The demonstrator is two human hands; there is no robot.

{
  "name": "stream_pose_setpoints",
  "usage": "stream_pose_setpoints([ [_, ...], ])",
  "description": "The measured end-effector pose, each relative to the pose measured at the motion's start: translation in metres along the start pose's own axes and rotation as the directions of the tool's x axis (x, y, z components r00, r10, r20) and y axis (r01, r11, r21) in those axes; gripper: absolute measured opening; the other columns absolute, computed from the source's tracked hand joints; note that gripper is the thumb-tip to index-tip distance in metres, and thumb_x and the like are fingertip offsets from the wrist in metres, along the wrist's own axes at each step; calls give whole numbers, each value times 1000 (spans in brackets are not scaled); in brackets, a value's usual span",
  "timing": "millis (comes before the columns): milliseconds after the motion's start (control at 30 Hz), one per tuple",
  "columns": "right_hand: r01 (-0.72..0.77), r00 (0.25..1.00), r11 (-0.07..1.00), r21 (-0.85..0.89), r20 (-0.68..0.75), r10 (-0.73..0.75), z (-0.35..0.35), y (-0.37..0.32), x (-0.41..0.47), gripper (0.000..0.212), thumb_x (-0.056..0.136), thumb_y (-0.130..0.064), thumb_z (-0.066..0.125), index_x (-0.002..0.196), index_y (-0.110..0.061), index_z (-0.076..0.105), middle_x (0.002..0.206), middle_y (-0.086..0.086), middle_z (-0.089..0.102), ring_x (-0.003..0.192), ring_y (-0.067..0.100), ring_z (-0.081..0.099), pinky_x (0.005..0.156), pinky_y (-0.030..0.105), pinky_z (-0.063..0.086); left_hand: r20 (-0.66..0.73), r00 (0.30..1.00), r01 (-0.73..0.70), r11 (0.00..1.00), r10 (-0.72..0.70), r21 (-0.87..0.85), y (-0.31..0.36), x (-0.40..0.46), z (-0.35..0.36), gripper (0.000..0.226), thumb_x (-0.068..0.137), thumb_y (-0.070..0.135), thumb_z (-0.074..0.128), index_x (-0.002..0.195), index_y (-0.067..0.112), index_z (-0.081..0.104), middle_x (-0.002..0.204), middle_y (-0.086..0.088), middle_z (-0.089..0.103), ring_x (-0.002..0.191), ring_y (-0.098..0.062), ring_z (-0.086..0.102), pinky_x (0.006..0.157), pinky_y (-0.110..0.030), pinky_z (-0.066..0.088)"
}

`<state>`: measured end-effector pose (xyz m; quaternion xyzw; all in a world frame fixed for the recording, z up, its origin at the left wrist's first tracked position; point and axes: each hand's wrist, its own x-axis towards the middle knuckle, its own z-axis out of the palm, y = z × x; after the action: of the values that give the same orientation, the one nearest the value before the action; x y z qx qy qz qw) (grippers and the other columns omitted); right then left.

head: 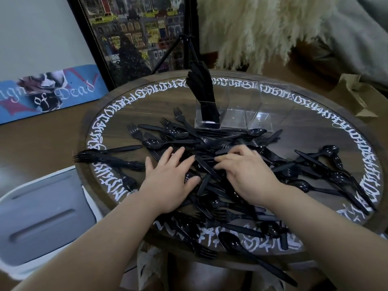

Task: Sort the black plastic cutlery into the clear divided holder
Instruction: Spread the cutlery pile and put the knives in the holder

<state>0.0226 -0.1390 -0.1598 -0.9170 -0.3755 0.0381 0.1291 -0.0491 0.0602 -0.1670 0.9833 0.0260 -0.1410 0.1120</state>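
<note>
Head view: hands (pixel 210 177) rest on cutlery pile (pixel 220 143), before holder (pixel 241 114).

A single head-worn camera looks forward and steeply down from the near edge of the round dark wooden table (pixel 346 131) (white lettering rings it), close over it.

Arms: both bare from wrist to past the elbow, no sleeve showing.
Left hand (pixel 168 181): no ring, watch or glove.
Right hand (pixel 249 175): likewise unadorned.
Fingers (pixel 178 153): short, plain nails.
</note>
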Motion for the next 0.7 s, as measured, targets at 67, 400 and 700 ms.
stream_pose_setpoints([
  [67,27,995,1000,7,-96,-26,-1,6,3,28,87,-5,54,101,-21,73,112,-9,68,106,24,49,88,40,43,18,1000,-7,1000,7,2,-1,-1,-2,54,95,60,25,147,44,19,160,8,-1,147,-17,-12,113,-63,-1],
  [400,-77,997,989,-128,12,79,-3,2,45,30,99,-29,39,112,-28,66,106,-5,62,103,22,43,84,34,40,22,1000,17,997,-15,-73,-17,-13,-15,42,94,59,33,134,49,43,158,13,16,147,-14,-3,112,-64,-3],
  [700,-120,974,952,-280,155,168,-7,-10,66,39,90,-49,54,119,-24,59,108,1,65,104,27,59,75,35,38,43,993,114,992,-112,-51,-23,-9,-15,50,92,63,33,140,50,31,160,5,9,147,-20,-6,113,-64,-1],
])
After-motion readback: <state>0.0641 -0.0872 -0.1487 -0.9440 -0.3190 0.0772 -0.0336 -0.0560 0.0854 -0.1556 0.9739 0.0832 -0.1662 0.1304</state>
